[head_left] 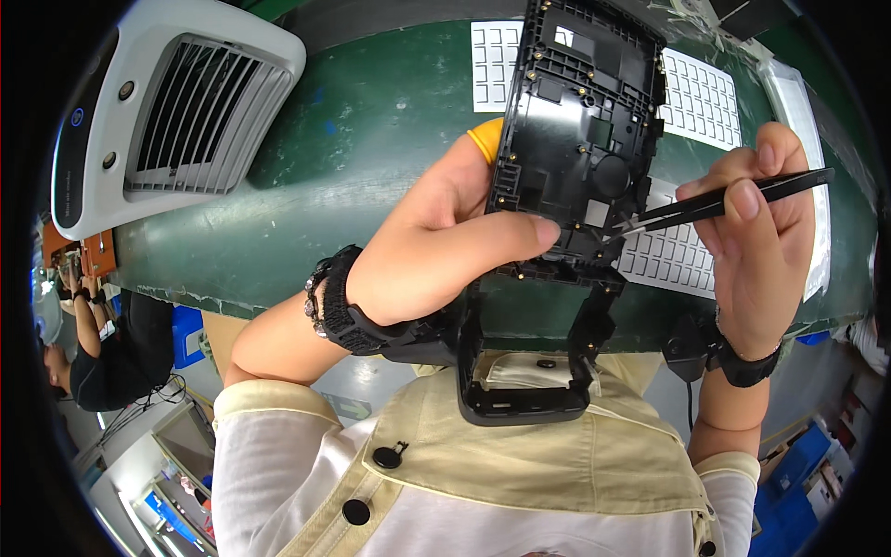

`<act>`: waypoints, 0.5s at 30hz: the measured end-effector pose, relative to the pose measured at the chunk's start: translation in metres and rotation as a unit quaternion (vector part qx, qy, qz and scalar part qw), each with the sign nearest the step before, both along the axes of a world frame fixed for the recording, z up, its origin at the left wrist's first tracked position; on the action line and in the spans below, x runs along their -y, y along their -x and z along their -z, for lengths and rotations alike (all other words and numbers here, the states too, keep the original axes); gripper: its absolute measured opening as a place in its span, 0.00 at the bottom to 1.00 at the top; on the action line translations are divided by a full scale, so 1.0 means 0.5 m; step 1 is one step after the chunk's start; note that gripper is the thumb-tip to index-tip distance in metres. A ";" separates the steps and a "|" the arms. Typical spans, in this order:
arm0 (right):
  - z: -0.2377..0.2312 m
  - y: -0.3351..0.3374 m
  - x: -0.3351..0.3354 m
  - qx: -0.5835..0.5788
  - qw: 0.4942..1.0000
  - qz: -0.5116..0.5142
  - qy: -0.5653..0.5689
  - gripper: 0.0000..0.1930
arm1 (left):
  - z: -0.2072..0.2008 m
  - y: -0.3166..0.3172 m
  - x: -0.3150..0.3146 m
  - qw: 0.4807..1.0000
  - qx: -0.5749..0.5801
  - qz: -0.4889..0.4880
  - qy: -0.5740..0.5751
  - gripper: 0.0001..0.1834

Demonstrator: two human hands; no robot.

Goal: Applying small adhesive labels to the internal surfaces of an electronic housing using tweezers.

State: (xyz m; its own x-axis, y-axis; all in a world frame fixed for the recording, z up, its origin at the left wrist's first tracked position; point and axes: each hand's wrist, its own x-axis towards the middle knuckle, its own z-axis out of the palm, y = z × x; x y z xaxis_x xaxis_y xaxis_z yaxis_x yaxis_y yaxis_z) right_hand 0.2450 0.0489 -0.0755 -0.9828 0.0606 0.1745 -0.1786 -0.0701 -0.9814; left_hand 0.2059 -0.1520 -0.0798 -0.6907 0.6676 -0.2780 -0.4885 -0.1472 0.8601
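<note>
My left hand (436, 232) grips a black plastic housing (566, 139) along its left side, thumb pressed on its inner face. Ribs, small brass-coloured inserts and a pale square patch show on that face. An open frame-like end of the housing hangs toward my chest. A yellow cover sits on a finger of this hand. In my right hand (761, 232) a pair of black tweezers (724, 201) is pinched between thumb and fingers. Their tips reach the housing's lower right area; whether they hold anything small, I cannot tell.
White sheets of outlined rectangular pieces (701, 97) lie on the green table (371, 111) behind and beside the housing. At the left stands a white air-blower unit with a slatted grille (204, 121). Another person (121, 343) sits at the far left.
</note>
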 end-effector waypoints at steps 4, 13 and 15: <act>-0.001 0.007 -0.001 0.005 1.000 -0.009 0.019 0.12 | 0.010 -0.004 -0.011 0.991 -0.112 -0.071 -0.020 0.34; -0.022 0.008 0.016 0.008 0.999 0.030 0.015 0.12 | 0.002 -0.002 0.009 0.990 -0.133 -0.023 -0.043 0.14; -0.011 0.011 0.012 -0.046 0.999 -0.010 0.012 0.13 | -0.007 -0.001 0.016 0.996 -0.086 0.017 -0.027 0.13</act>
